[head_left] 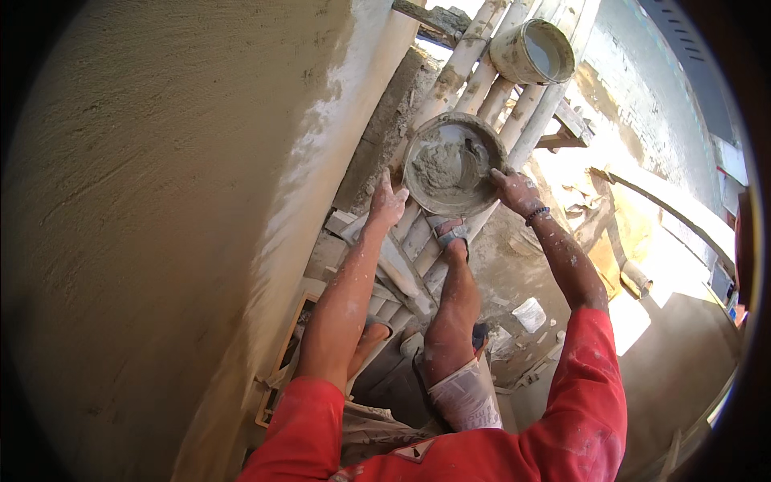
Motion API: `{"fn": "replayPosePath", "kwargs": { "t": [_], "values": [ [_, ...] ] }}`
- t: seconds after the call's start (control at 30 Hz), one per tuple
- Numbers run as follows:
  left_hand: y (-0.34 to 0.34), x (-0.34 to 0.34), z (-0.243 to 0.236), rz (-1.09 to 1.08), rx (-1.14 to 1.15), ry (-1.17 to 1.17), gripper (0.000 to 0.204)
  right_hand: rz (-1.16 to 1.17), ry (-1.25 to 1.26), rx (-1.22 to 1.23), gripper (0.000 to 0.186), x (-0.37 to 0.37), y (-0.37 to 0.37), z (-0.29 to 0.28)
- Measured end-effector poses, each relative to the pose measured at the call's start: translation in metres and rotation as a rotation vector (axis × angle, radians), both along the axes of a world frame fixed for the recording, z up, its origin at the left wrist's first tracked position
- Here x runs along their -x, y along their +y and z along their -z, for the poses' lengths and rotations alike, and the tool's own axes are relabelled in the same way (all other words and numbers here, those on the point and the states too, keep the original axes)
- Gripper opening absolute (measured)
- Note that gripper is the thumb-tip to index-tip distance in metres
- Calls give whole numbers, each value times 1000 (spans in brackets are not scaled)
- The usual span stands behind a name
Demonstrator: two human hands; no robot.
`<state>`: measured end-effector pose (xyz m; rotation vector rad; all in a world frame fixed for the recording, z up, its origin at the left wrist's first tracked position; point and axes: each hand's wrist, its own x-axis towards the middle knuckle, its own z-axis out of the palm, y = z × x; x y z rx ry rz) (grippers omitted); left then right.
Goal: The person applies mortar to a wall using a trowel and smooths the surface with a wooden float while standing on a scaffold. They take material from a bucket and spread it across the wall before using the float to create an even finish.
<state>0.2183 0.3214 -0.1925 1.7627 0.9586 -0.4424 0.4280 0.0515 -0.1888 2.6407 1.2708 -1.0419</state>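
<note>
A round basin [413,134] with wet grey mortar [440,167] in it is in front of me, over several pale bamboo poles. My right hand [516,193], with a dark bead bracelet on the wrist, grips the basin's right rim, fingers closed. My left hand [389,205] is at the basin's left edge, thumb close to the rim and index finger stretched out. Whether it touches the rim I cannot tell. Grey splashes mark both hands and forearms.
A bucket [506,55] with greyish liquid stands farther along the bamboo poles [458,68]. A plastered wall [185,177] rises along my left. One sandalled foot [450,230] is on the poles. Rubble and a white scrap [529,315] lie below right, near a short pipe [636,279].
</note>
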Motion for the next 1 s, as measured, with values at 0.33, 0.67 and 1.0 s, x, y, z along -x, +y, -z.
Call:
{"fn": "replayPosePath", "kwargs": {
  "t": [0.33, 0.67, 1.0],
  "values": [
    [-69, -10, 47, -124, 53, -32, 63, 87, 145, -86, 44, 30, -23, 15],
    [-59, -4, 36, -62, 66, -137, 62, 234, 147, -259, 53, 59, -46, 28],
    [-50, -5, 20, -76, 101, -116, 63, 258, 110, -452, 52, 73, -56, 32]
  ]
}}
